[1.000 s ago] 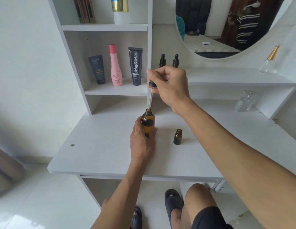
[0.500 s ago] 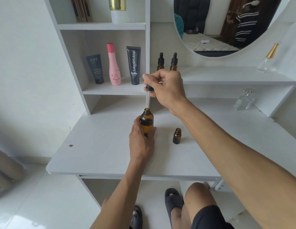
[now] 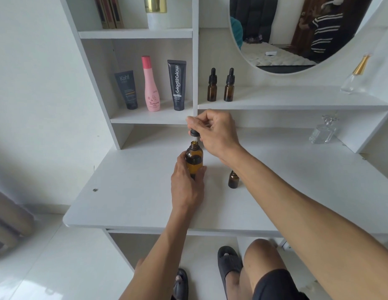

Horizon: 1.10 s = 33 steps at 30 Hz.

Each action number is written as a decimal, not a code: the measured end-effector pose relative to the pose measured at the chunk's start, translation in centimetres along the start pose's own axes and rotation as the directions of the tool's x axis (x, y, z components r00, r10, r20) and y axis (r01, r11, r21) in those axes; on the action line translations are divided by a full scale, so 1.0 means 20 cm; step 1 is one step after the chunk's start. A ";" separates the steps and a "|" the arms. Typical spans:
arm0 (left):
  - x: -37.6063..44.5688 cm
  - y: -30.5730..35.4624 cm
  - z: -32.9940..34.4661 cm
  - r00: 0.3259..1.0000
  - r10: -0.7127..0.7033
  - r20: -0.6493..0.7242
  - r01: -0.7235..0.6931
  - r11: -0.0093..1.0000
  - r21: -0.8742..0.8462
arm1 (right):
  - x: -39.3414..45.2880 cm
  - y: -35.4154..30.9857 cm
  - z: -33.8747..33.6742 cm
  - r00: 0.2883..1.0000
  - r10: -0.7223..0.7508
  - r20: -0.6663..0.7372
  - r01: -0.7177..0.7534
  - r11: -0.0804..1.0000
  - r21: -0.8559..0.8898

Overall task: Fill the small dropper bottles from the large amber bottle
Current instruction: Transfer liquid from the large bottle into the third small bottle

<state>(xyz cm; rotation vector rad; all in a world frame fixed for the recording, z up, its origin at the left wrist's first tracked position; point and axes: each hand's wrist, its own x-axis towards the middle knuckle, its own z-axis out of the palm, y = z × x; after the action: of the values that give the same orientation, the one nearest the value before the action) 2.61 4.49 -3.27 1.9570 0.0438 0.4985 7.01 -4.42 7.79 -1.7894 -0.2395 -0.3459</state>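
Large amber bottle [image 3: 194, 158] gripped by left hand [image 3: 186, 187]; right hand [image 3: 217, 135] fingers pinch dropper [image 3: 194, 135].

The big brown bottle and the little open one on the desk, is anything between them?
No. In the head view, only bare white desk lies between the large amber bottle and the small open bottle.

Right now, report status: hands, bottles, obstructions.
Left hand grips large amber bottle. Right hand pinches dropper, pipette down in its neck. Open small bottle stands beside, apart. Nothing blocking.
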 end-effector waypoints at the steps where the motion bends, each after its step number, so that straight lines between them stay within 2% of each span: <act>1: 0.00 0.00 0.00 1.000 0.001 0.001 -0.001 1.000 -0.001 | 0.00 0.01 0.00 1.000 0.003 0.001 -0.003 1.000 0.005; 26: 0.00 0.00 0.00 1.000 0.011 -0.003 -0.011 1.000 0.006 | -0.01 -0.07 -0.03 1.000 -0.016 -0.019 0.016 1.000 -0.001; 33: 0.00 0.01 0.00 1.000 -0.007 0.001 0.007 1.000 0.004 | 0.01 -0.14 -0.06 0.998 -0.021 -0.053 0.026 0.996 0.091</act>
<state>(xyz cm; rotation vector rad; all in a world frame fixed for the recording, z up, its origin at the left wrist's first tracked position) 2.64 4.50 -3.10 1.9602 0.0510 0.4932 6.20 -4.97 10.69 -1.6864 -0.2363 -0.3913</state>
